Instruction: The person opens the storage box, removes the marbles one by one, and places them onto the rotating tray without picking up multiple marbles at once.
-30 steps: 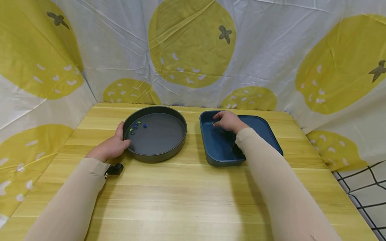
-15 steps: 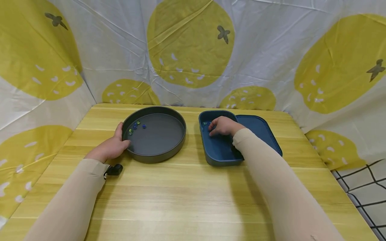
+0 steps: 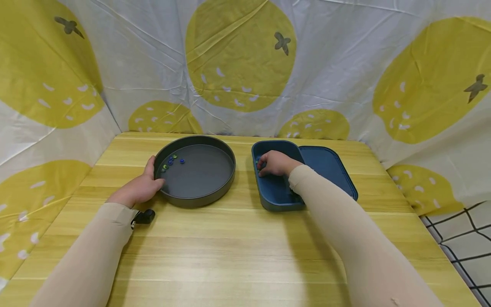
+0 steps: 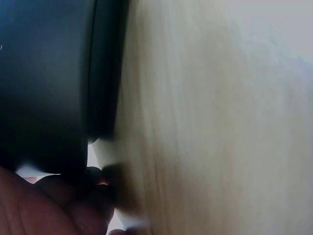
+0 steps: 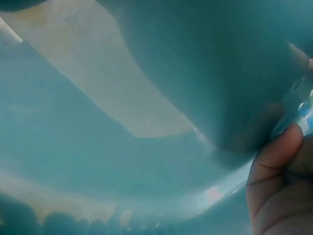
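In the head view my left hand [image 3: 139,187] holds the left side of a round dark grey pan [image 3: 199,181], thumb at the rim. Its fingers are curled close below the pan's edge in the left wrist view. Several blue and green glass marbles [image 3: 170,162] lie in the pan's left part. My right hand [image 3: 277,163] reaches down into a blue rectangular box [image 3: 281,200], fingertips close to its left wall. Beyond the thumb in the right wrist view, blue marbles [image 5: 304,108] show in the gap between thumb and finger; the hand partly hides them.
A blue lid [image 3: 330,170] lies flat against the box's right side. Both containers stand on a wooden table [image 3: 230,251], with a strip of bare wood between them. A patterned curtain [image 3: 241,64] closes off the back and sides. Black wire mesh [image 3: 464,247] borders the right edge.
My right hand has moved left and slightly down inside the box, toward its left wall, covering most of the marbles there. My left hand stays on the pan; the view has shifted slightly.
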Motion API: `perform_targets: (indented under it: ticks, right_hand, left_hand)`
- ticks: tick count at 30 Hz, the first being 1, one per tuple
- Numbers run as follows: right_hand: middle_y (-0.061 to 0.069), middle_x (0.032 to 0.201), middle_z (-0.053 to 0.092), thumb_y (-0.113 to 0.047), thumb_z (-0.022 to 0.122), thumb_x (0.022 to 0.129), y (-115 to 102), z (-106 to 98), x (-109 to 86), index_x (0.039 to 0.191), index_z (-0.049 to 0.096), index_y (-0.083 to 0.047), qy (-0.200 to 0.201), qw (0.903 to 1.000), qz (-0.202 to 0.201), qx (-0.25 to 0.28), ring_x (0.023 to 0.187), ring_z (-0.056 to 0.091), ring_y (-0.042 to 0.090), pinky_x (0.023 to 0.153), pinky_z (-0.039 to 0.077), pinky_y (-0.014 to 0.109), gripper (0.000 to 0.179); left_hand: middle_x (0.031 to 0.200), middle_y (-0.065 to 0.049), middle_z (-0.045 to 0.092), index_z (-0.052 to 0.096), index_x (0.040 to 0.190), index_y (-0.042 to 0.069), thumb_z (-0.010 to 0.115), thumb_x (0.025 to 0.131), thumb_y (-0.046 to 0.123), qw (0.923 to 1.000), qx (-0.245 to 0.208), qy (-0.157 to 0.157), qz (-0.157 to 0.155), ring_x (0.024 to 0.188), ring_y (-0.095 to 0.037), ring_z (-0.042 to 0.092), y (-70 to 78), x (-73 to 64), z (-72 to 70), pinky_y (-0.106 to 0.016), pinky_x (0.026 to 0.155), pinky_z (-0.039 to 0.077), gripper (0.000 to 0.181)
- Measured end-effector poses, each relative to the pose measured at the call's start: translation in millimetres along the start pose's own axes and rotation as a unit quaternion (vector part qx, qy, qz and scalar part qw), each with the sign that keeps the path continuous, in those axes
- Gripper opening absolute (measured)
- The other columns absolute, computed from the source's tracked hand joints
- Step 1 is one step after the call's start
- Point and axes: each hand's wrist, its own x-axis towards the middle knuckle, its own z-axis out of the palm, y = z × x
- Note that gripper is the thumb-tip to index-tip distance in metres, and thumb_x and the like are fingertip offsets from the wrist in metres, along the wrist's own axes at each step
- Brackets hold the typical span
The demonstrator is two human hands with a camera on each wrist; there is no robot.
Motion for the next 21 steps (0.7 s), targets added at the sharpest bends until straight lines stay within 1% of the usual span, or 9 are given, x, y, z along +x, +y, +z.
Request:
perform_targets:
  ticks: [4, 9, 16, 21]
  right_hand:
    - [0.009, 0.132, 0.072, -0.025, 0.078, 0.096, -0.9, 0.4, 0.9, 0.117, 0.077, -0.012, -0.001, 1.0000, -0.001, -0.004, 0.113, 0.065, 0.027, 0.102, 0.053, 0.044, 0.024]
    - [0.008, 0.130, 0.072, -0.025, 0.077, 0.097, -1.3, 0.1, 0.1, 0.117, 0.077, -0.012, 0.003, 0.9999, -0.006, -0.012, 0.113, 0.066, 0.027, 0.102, 0.053, 0.044, 0.024]
    - [0.008, 0.128, 0.073, -0.024, 0.077, 0.098, -3.6, -1.8, -2.1, 0.117, 0.077, -0.012, 0.005, 1.0000, -0.006, -0.006, 0.110, 0.066, 0.027, 0.101, 0.053, 0.044, 0.023]
    - [0.009, 0.136, 0.070, -0.025, 0.076, 0.098, -2.4, -3.9, -2.7, 0.122, 0.077, -0.013, 0.009, 1.0000, -0.001, -0.003, 0.116, 0.066, 0.028, 0.102, 0.053, 0.045, 0.026]
  left_hand:
    - [0.168, -0.036, -0.018, -0.038, 0.158, 0.009, 0.041, 0.109, 0.029, 1.0000, 0.006, 0.001, -0.001, 0.156, -0.059, 0.010, 1.1, -1.1, -0.9, -0.070, 0.125, 0.015, 0.095]
    - [0.168, -0.038, -0.016, -0.038, 0.158, 0.008, 0.041, 0.110, 0.030, 1.0000, 0.009, 0.000, -0.001, 0.155, -0.060, 0.012, 2.3, -2.4, -1.5, -0.070, 0.125, 0.017, 0.095]
    - [0.168, -0.036, -0.020, -0.038, 0.158, 0.008, 0.041, 0.109, 0.028, 1.0000, -0.005, 0.000, 0.006, 0.157, -0.059, 0.006, 1.8, -2.6, -0.3, -0.070, 0.126, 0.012, 0.095]
    - [0.169, -0.035, -0.020, -0.037, 0.158, 0.006, 0.041, 0.108, 0.025, 0.9998, -0.007, 0.006, 0.017, 0.158, -0.056, 0.002, 0.1, -0.4, 0.8, -0.068, 0.127, 0.009, 0.095]
